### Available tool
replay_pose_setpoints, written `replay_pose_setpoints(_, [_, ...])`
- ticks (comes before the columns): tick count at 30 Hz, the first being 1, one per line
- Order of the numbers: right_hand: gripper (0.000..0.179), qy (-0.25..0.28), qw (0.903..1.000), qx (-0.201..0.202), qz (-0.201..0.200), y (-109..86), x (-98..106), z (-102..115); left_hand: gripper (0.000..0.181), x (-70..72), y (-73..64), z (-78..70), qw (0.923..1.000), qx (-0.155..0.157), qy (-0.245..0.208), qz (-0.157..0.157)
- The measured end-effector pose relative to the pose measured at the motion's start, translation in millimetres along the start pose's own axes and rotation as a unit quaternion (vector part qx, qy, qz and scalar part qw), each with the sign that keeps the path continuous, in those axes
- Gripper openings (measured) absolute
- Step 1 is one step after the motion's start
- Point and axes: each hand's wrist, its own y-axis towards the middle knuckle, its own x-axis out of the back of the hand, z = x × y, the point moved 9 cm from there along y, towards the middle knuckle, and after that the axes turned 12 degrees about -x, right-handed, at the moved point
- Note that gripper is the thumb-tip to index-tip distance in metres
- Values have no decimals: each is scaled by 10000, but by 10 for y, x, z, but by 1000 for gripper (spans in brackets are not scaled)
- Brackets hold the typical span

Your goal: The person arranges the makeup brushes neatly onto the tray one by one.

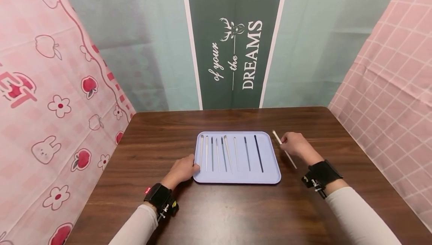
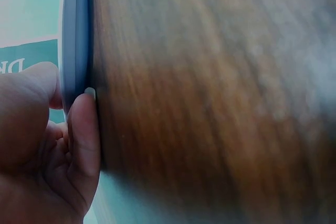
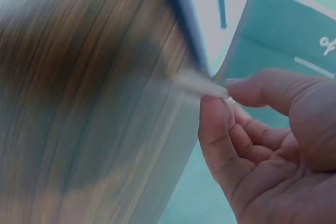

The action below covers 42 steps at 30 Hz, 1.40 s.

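A pale lavender tray point(image 1: 236, 178) lies on the table with several slim brushes side by side in it. Some have cream handles, such as the leftmost brush point(image 1: 201, 149); others are grey-blue, and a black brush point(image 1: 258, 155) lies farthest right. My left hand point(image 1: 183, 168) grips the tray's left edge; in the left wrist view, thumb and fingers stand on either side of the rim point(image 2: 76, 35). Just outside the tray's right edge, my right hand point(image 1: 296, 144) pinches a cream-handled brush point(image 1: 288, 157) between thumb and fingertip. That brush point(image 3: 194, 84) is blurred in the right wrist view.
The brown wooden table point(image 1: 233, 215) extends around the tray. A green curtain point(image 1: 162, 50) hangs behind its far edge. Pink patterned cloth point(image 1: 71, 136) hangs at the left, and pink checked cloth point(image 1: 388, 87) at the right.
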Motion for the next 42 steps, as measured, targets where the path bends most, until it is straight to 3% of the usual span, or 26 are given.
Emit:
replay_pose_setpoints(18, [23,-49,9995,-111,-302,-56,-265,423,17,-22,-4,35,10000,-1,35,-43])
replay_pose_setpoints(35, [28,55,9990,-444,31,-49,-461,484,19,-15,14,35,9998,-108,139,-106])
replay_pose_setpoints(42, [22,-75,9992,-387,-83,-41,-475,487,20,-20,19,41,9998,-57,145,-101])
